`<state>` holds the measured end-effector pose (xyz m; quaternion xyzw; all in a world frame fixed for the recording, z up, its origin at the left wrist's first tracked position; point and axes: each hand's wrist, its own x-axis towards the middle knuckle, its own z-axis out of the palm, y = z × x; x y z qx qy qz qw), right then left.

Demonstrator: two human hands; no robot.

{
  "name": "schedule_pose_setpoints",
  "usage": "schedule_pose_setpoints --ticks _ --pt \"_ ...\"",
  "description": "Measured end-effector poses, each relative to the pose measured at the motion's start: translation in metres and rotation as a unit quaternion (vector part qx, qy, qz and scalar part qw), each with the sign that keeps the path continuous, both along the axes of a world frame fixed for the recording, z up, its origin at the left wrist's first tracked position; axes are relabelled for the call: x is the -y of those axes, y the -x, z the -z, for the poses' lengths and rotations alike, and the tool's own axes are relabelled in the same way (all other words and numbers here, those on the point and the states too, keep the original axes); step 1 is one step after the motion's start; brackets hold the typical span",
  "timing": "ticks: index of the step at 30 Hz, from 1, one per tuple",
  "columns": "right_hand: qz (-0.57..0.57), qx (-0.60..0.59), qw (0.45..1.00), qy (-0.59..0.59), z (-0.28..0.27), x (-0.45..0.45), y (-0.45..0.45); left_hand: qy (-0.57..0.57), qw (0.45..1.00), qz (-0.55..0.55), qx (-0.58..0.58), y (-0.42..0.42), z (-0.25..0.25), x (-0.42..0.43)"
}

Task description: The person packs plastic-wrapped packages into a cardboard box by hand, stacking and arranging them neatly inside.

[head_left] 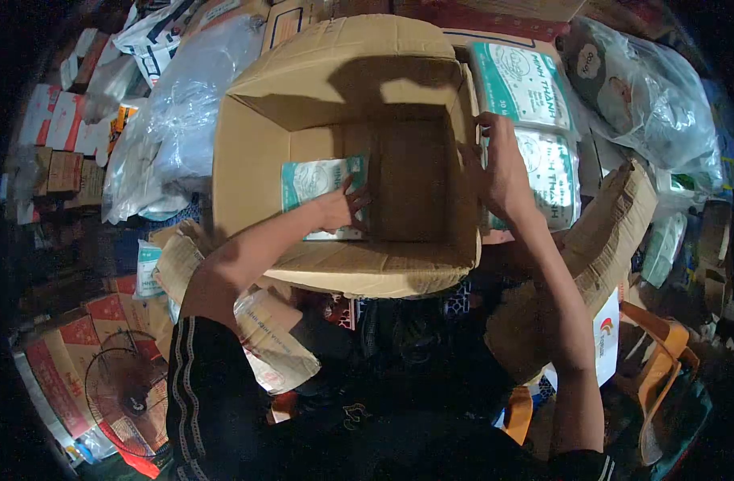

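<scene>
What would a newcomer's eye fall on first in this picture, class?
Probably the big open cardboard box in the middle, with the left hand at a green-and-white packet inside. Next, similar packets just right of the box, near the right hand. Then the orange plastic chair at lower right.

Green and white print is shown on the packet under the left fingers, surrounded by the plain brown box.

Dim, vignetted edges; strong fisheye bending; brighter centre; hard shadows inside the carton.
</scene>
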<state>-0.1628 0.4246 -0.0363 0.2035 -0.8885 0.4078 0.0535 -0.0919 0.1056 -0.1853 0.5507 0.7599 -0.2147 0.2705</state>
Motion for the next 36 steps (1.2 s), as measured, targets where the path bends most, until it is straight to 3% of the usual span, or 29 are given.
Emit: schedule_pose_setpoints --ticks 5,7,9,12,16,19,22,23,26,27,31,34,36 --pt "-0.012 -0.042 0.999 -0.009 0.005 -0.003 0.001 -0.002 1.0 -0.017 0.024 -0.001 -0.016 -0.007" --pt "-0.01 -0.036 0.999 -0.013 0.004 -0.002 0.001 -0.093 0.995 -0.018 0.013 0.0 0.036 0.007" --pt "-0.008 -0.032 0.999 -0.014 0.005 -0.002 0.0 -0.124 0.992 -0.008 0.021 0.008 0.038 0.005" --pt "-0.01 -0.036 0.999 -0.008 0.005 -0.002 0.002 -0.078 0.997 -0.02 0.015 0.033 -0.033 -0.024" --pt "-0.004 -0.034 0.999 0.003 0.006 -0.001 0.001 0.001 0.983 -0.153 -0.1 0.076 -0.053 -0.021" --pt "-0.006 -0.035 0.999 0.001 0.003 -0.001 0.002 -0.264 0.907 -0.326 -0.034 0.101 -0.075 0.017" --pt "-0.011 -0.039 0.999 0.004 0.004 0.0 0.003 -0.108 0.859 -0.495 0.079 0.119 -0.103 0.026" --pt "-0.011 -0.049 0.999 0.004 0.005 0.001 0.002 -0.122 0.841 -0.517 0.104 0.118 -0.096 0.036" --pt "-0.014 -0.046 0.999 0.016 0.007 0.001 0.002 -0.205 0.855 -0.476 0.005 0.108 -0.007 0.073" --pt "-0.014 -0.04 0.999 0.022 0.006 0.0 0.003 -0.213 0.839 -0.496 0.063 0.104 -0.005 0.068" --pt "-0.005 -0.033 0.999 0.001 0.007 0.001 0.004 -0.153 0.813 -0.549 0.12 0.098 0.006 0.061" --pt "-0.012 -0.037 0.999 -0.017 0.008 0.0 0.005 -0.165 0.851 -0.496 0.039 0.091 0.01 0.052" --pt "-0.009 -0.034 0.999 -0.012 0.005 0.001 0.004 -0.184 0.834 -0.519 0.033 0.075 -0.001 0.049"
